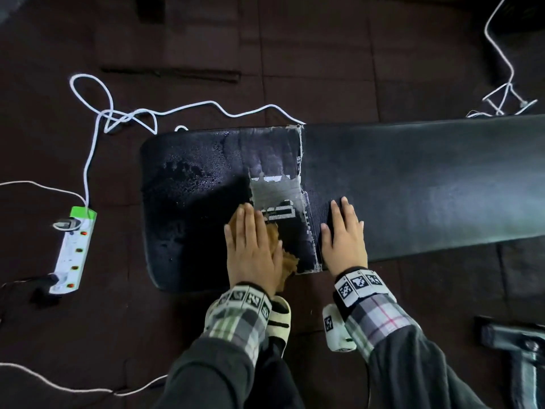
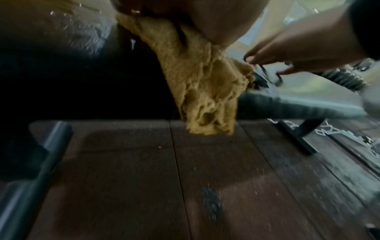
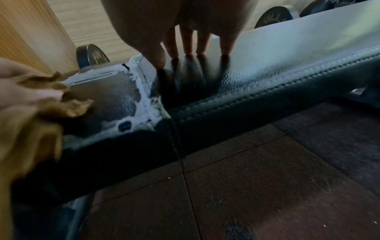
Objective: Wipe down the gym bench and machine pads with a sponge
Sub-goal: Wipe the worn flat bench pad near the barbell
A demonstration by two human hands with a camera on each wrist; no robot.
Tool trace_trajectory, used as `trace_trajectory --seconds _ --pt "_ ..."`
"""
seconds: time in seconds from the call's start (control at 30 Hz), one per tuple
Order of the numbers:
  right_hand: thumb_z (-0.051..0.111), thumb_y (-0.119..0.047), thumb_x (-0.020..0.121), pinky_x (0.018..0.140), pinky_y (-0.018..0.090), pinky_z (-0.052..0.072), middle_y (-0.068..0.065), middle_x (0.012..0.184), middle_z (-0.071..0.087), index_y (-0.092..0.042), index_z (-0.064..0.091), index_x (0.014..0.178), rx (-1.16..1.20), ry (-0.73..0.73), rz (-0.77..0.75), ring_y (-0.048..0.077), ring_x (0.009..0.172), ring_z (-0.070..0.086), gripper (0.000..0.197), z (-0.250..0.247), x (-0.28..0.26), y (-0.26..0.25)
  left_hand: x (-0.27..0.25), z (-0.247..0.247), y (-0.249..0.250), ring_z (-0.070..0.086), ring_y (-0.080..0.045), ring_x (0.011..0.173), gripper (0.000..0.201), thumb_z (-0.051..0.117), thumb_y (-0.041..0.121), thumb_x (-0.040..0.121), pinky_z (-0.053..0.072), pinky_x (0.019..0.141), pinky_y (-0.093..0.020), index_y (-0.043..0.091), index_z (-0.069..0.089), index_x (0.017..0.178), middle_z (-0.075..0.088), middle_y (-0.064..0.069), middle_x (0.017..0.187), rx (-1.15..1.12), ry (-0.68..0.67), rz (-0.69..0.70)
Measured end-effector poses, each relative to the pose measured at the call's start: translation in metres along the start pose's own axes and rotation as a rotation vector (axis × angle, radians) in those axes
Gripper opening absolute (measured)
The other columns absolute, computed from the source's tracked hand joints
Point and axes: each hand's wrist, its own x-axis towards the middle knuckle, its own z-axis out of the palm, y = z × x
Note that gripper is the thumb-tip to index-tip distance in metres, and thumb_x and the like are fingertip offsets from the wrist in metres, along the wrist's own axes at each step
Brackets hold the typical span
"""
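A black gym bench lies across the head view: a short seat pad (image 1: 188, 202) at left, wet and worn with torn grey patches, and a long back pad (image 1: 427, 184) at right. My left hand (image 1: 250, 246) lies flat with straight fingers on a tan-orange sponge (image 1: 287, 261) at the seat pad's near edge. The sponge (image 2: 201, 78) hangs over the pad's side in the left wrist view, and shows again as sponge (image 3: 41, 105) in the right wrist view. My right hand (image 1: 343, 234) presses flat on the back pad, fingers (image 3: 187, 42) straight, beside the seam.
A white and green power strip (image 1: 73, 249) lies on the dark floor at left, with white cables (image 1: 124, 113) looping behind the bench. A dark metal frame part (image 1: 519, 349) sits near right. Weight plates (image 3: 92, 56) stand behind the bench.
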Motion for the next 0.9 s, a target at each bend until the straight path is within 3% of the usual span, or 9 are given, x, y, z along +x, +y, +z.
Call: trace_trajectory --seconds 0.17,0.3,0.47,0.63,0.77,0.9 --pt "0.044 -0.019 0.097 0.114 0.048 0.010 0.007 0.155 0.017 -0.011 0.031 0.144 0.019 0.013 0.005 0.027 0.143 0.016 0.050 0.004 -0.001 -0.001 -0.048 0.023 -0.001 0.018 -0.028 0.146 0.071 0.036 0.045 0.093 0.006 0.120 -0.046 0.001 0.026 0.148 0.019 -0.016 0.158 0.028 0.025 0.118" --pt "0.043 -0.019 0.097 0.114 0.049 0.009 0.006 0.155 0.017 -0.011 0.030 0.145 0.028 0.023 0.009 0.027 0.143 0.015 0.050 0.006 0.000 -0.001 -0.029 0.019 -0.005 0.021 -0.026 0.145 0.069 0.034 0.045 0.095 0.005 0.120 -0.041 -0.001 0.031 0.147 0.028 -0.016 0.156 -0.012 0.071 0.114" --pt "0.043 -0.019 0.097 0.114 0.048 0.007 0.005 0.156 0.017 -0.013 0.030 0.145 0.053 0.029 0.008 0.026 0.144 0.014 0.050 0.007 -0.001 0.001 0.010 0.000 -0.039 0.021 -0.029 0.146 0.069 0.032 0.045 0.097 0.010 0.119 -0.043 -0.002 0.030 0.147 0.024 -0.018 0.157 -0.059 0.123 -0.074" --pt "0.043 -0.019 0.097 0.115 0.047 0.006 0.005 0.156 0.017 -0.013 0.030 0.145 0.058 0.042 0.005 0.026 0.144 0.014 0.050 0.009 -0.002 0.002 -0.028 0.004 -0.053 0.016 -0.029 0.147 0.070 0.031 0.044 0.098 0.011 0.119 -0.046 -0.002 0.024 0.149 0.018 -0.017 0.159 -0.099 0.149 -0.226" --pt "0.042 -0.019 0.097 0.115 0.047 0.006 0.005 0.156 0.017 -0.013 0.030 0.145 0.057 0.043 0.012 0.025 0.144 0.013 0.050 0.009 -0.002 0.000 -0.053 0.022 -0.032 0.016 -0.030 0.147 0.067 0.030 0.040 0.098 0.005 0.120 -0.047 -0.005 0.027 0.147 0.021 -0.019 0.157 -0.049 0.115 -0.133" --pt "0.041 -0.019 0.098 0.114 0.048 0.007 0.006 0.156 0.016 -0.012 0.029 0.146 0.049 0.035 0.003 0.026 0.144 0.013 0.050 0.009 -0.002 0.001 -0.034 0.022 -0.020 0.015 -0.029 0.147 0.065 0.029 0.038 0.097 -0.002 0.120 -0.047 -0.003 0.027 0.148 0.021 -0.018 0.158 0.003 0.116 -0.083"
